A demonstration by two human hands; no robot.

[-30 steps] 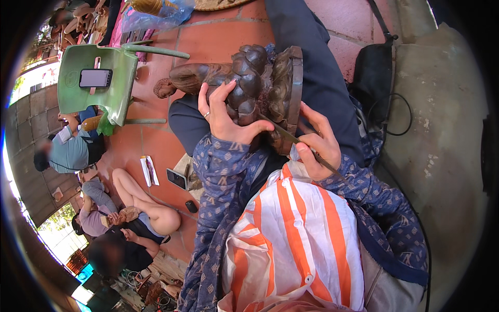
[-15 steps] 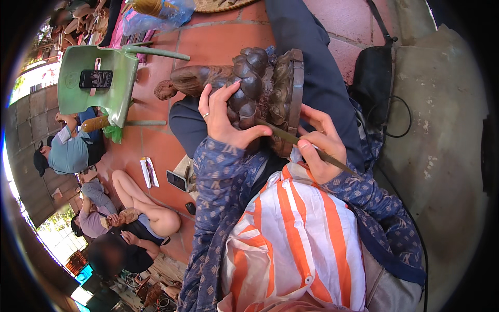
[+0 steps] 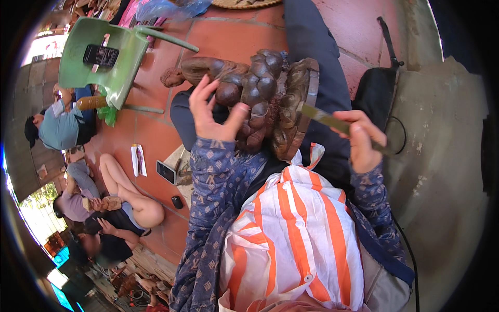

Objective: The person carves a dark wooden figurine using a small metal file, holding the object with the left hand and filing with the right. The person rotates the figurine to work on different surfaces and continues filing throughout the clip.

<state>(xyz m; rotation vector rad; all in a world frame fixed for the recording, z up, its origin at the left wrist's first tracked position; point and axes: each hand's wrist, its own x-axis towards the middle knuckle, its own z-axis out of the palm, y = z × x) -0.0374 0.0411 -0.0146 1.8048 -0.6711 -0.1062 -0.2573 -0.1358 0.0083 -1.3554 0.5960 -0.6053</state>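
A dark brown wood carving (image 3: 265,83) with rounded, bulging forms and a flat base lies sideways across my lap, its base to the right. My left hand (image 3: 215,114) is beside its left part, fingers spread and thumb near the round bulges; whether the fingertips touch the wood is unclear. In my right hand (image 3: 361,138) is a flat, narrow, olive-brown strip-shaped tool (image 3: 332,121), gripped between thumb and fingers. The tool's far end points left at the carving's base, and the exact kind of tool does not show.
A green plastic chair (image 3: 125,49) with a black phone (image 3: 100,55) on it stands at the left. Another phone (image 3: 166,172) lies on the tiled floor (image 3: 161,213). Several people sit at the left; one nearby person (image 3: 114,239) is in black. A black bag (image 3: 375,91) lies at my right.
My right hand and the tool have moved right, away from the middle of the carving. My left hand has drawn back, its thumb lifted off the tool. The view has shifted slightly.
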